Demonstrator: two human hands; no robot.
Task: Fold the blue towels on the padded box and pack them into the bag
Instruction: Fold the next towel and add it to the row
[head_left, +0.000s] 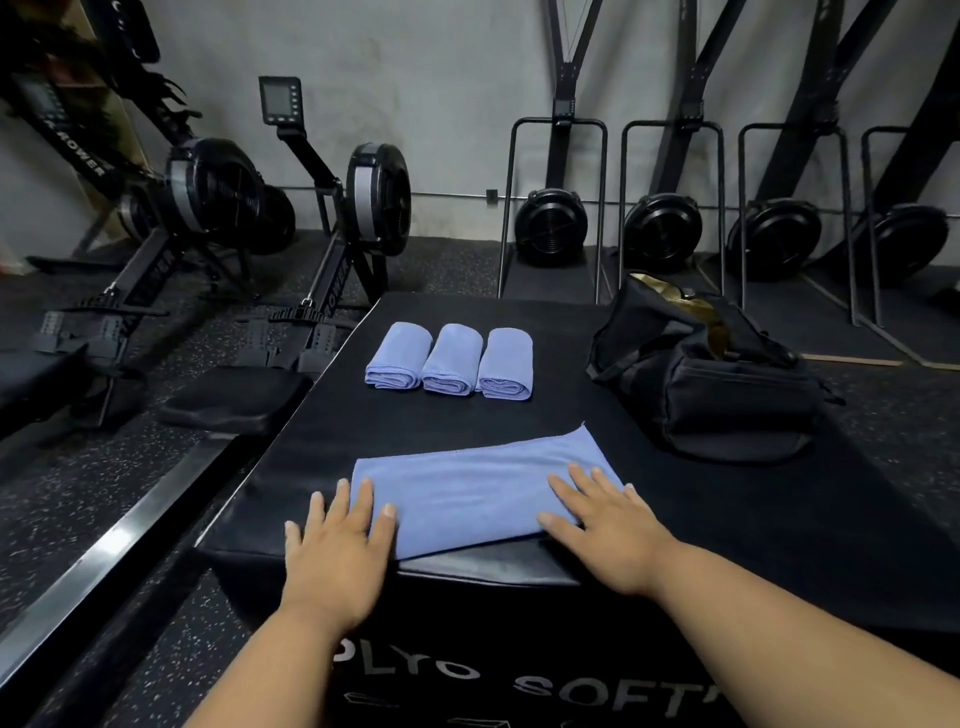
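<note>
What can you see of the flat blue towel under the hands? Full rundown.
The flat blue towel is a periwinkle, soft-looking cloth with stitched edges, folded into a long band that lies flat at the near edge of the black padded box. Its far right corner sticks up to a point. The left hand presses its left end, and the right hand its right end, fingers straight. It lies apart from the three rolled towels.

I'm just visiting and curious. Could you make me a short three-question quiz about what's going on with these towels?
1. How many towels are already folded in a row?
2. True or false: the bag sits on the padded box.
3. The hands are: A) gripping the flat towel, B) pressing flat on it, C) in the bag.

Key
1. Three folded towels.
2. True.
3. B: left hand and right hand press flat on the flat towel.
</note>
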